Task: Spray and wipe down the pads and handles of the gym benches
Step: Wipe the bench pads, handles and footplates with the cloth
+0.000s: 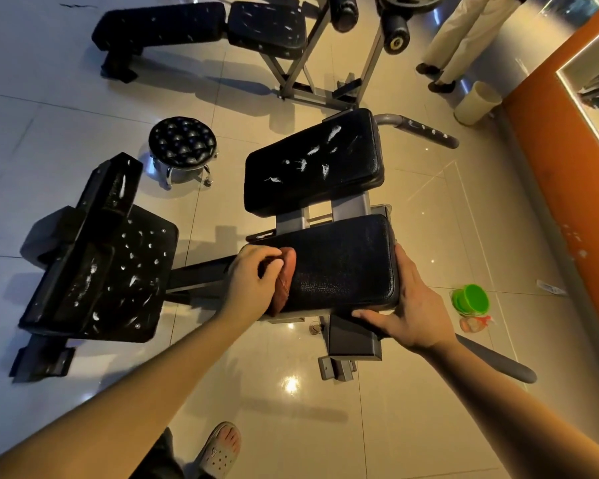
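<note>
— What was seen around?
— A second bench [111, 271], spotted white, was set at the left; a round tufted stool [182, 141] beyond it; a green tub [471, 300] at the right.
— And the pads?
— The far pad [312, 164] was streaked white. The grained black near pad [343, 261] was clasped at its right corner by the right hand [408, 312]; a brown cloth [284, 281] was gripped at its left edge by the left hand [253, 281].
</note>
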Demonstrator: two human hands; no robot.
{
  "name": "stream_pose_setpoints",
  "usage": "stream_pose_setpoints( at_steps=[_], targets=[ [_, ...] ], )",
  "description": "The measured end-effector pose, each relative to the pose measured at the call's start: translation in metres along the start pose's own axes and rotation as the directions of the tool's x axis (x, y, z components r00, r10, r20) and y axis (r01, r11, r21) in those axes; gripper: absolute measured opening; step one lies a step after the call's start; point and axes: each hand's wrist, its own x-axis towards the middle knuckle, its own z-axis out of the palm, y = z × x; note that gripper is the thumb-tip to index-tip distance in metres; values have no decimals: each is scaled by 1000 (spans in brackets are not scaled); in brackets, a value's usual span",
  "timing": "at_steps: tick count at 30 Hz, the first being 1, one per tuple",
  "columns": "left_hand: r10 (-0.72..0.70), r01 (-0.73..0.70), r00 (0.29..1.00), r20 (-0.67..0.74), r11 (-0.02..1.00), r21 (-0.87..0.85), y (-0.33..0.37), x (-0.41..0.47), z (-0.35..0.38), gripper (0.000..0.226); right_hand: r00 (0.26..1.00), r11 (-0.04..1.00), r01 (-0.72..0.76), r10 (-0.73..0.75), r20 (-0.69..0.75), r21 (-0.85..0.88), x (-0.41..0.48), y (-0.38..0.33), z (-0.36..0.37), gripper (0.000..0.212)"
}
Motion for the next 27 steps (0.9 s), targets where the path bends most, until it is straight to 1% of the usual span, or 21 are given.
stream_pose_setpoints(
  at_steps=[3,4,5,6,8,10,12,14,16,18,19,21,22,24,27],
  targets=[
    [-4,-5,994,107,996,90,-4,-11,5,54,1000,1000,-6,6,0,-3,0,0,0,124],
    [-11,-3,992,125,993,115,-8,-12,4,58,1000,1000,-6,6,2,-2,0,0,0,124],
    [-32,21,991,126,996,89,-14,-10,1,57,1000,1000,-5,5,3,-3,0,0,0,124],
    [-71,68,991,116,997,30,-20,-7,-3,55,1000,1000,-4,4,2,-6,0,1,1,124],
    [-202,208,976,78,975,-77,-40,1,-15,52,1000,1000,-9,9,5,-21,0,4,2,124],
    [-353,353,935,32,922,-158,-63,9,-27,52,1000,999,-18,18,6,-37,0,6,4,125],
    [-437,428,899,-5,882,-197,-76,15,-30,51,1000,999,-22,23,10,-45,0,8,5,126],
    [-428,411,903,-40,887,-208,-71,13,-22,47,1000,998,-26,27,12,-55,1,7,5,125],
    [-337,320,940,-57,927,-195,-56,-3,-10,42,999,998,-31,31,15,-45,2,6,5,125],
    [-188,185,982,-10,972,-145,-46,-28,-1,40,999,999,-29,29,16,-34,2,5,4,124],
    [-136,139,990,29,982,-132,-43,-39,0,40,1000,999,-26,27,16,-28,2,4,4,123],
    [-81,85,995,64,994,-65,-42,-38,-3,40,999,999,-31,31,19,-23,2,5,5,123],
    [-73,74,996,53,997,-23,-42,-27,-4,39,999,999,-35,35,23,-21,2,5,5,123],
    [-116,115,993,19,993,30,-41,9,-6,36,999,999,-37,38,22,-23,2,6,5,124],
    [-271,273,961,-63,962,29,-35,61,-10,31,999,999,-43,44,29,-19,2,4,5,124]
  ],
)
